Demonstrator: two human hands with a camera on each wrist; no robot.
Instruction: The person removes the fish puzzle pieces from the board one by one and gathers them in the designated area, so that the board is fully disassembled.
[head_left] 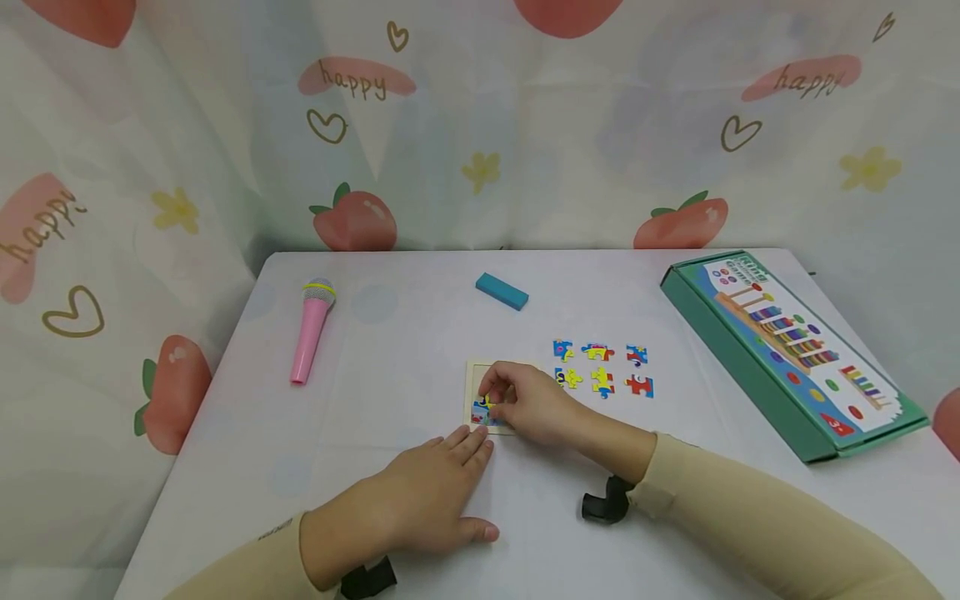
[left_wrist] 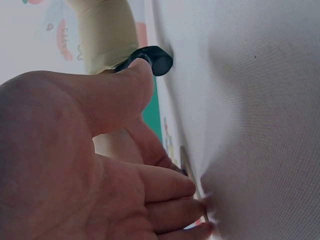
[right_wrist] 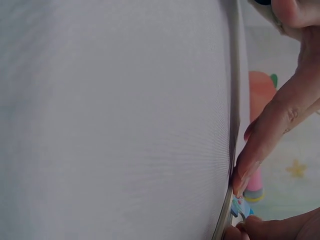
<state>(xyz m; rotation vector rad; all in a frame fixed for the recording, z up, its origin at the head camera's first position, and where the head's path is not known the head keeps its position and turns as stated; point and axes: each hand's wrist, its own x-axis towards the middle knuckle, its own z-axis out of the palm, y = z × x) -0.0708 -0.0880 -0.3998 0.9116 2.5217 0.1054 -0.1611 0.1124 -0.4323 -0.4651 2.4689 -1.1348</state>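
A small pale puzzle tray [head_left: 470,379] lies mid-table, with colourful jigsaw pieces [head_left: 480,415] in its lower left corner. My right hand [head_left: 536,404] is over the tray, thumb and forefinger pinching a jigsaw piece that the fingers mostly hide. Low beside the tray, these bent fingertips [right_wrist: 250,222] show in the right wrist view. Palm down, my left hand [head_left: 431,496] stretches its straight fingers to the tray's near edge, thumb spread out to the side. The left wrist view shows that palm [left_wrist: 100,195] with nothing in it.
Several loose jigsaw pieces [head_left: 602,382] lie in two rows right of the tray. Behind it is a blue block [head_left: 502,292]. A pink toy microphone [head_left: 309,333] lies at the left, and a large green game box [head_left: 795,350] at the right.
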